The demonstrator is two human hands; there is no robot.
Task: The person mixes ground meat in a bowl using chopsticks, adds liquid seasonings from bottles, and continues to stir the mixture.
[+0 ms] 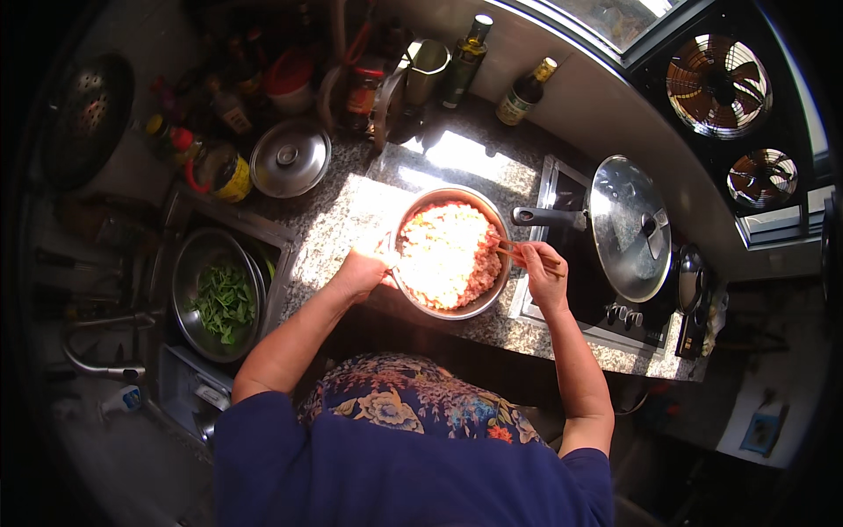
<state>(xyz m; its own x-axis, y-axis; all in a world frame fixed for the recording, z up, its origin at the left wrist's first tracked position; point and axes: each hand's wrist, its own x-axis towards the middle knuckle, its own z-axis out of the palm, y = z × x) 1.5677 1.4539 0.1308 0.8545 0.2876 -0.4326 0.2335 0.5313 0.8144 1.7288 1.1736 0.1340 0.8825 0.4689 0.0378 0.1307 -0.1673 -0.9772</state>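
Observation:
A round metal bowl [454,315] stands near the front edge of the granite counter, filled with pinkish minced meat [484,273]. Strong sunlight washes out much of the meat's surface. My left hand [364,267] grips the bowl's left rim, its fingertips lost in the glare. In my right hand [545,277] is a pair of wooden chopsticks [510,247], whose tips reach over the right side of the bowl into the meat.
To the right, a lidded pan [631,227] sits on the black gas hob [573,283], its handle [546,217] pointing towards the bowl. At left, metal bowls with leafy greens [224,300] rest in the sink. A metal lid [290,158] and several bottles [527,92] line the back.

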